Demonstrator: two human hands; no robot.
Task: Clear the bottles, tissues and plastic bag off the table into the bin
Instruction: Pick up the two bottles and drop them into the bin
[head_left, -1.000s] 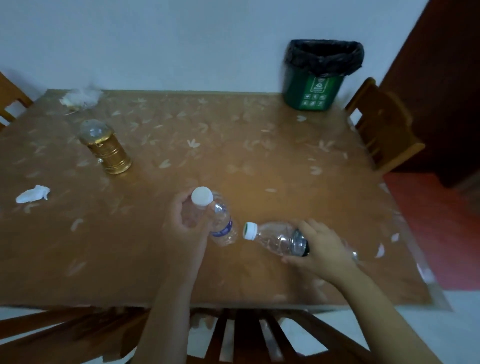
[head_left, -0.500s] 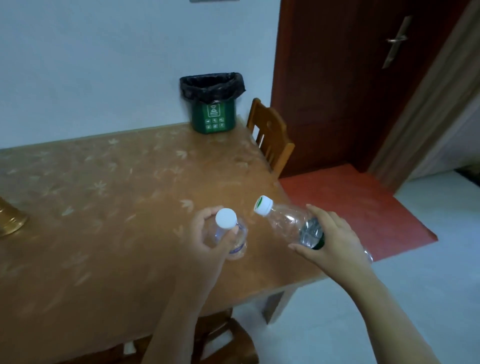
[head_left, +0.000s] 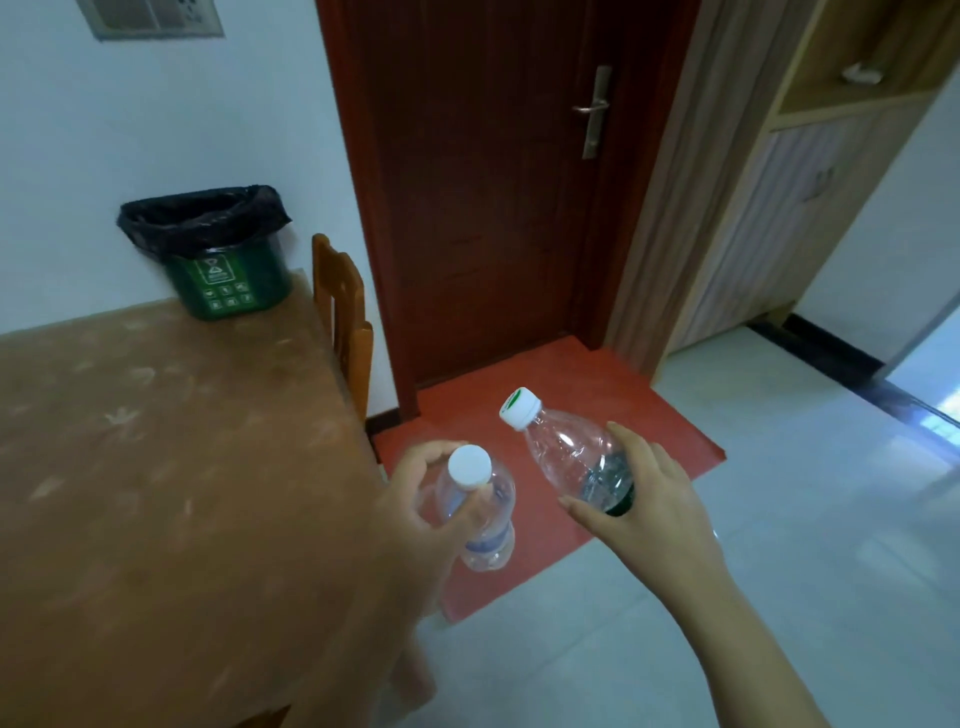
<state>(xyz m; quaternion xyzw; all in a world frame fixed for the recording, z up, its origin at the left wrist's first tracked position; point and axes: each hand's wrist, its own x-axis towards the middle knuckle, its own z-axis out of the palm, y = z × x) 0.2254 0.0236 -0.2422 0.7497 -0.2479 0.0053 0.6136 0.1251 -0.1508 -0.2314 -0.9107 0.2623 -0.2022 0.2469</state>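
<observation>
My left hand (head_left: 415, 512) grips a small clear bottle with a white cap and a blue label (head_left: 480, 506), held upright past the table's right edge. My right hand (head_left: 647, 501) holds a larger clear bottle with a green-rimmed white cap and a dark label (head_left: 566, 457), tilted with its cap up and to the left. The green bin with a black liner (head_left: 223, 260) stands on the far right corner of the brown table (head_left: 156, 467). No tissues or plastic bag are in view.
A wooden chair (head_left: 343, 312) stands against the table's right side, between the table and a dark red door (head_left: 498, 182). A red mat (head_left: 545, 431) lies before the door on the pale tiled floor. A wooden cabinet (head_left: 810, 171) lines the right wall.
Both hands have lifted their bottles off the table and carried them right, past its edge. The view has swung right, so the lantern and tissues have left the frame.
</observation>
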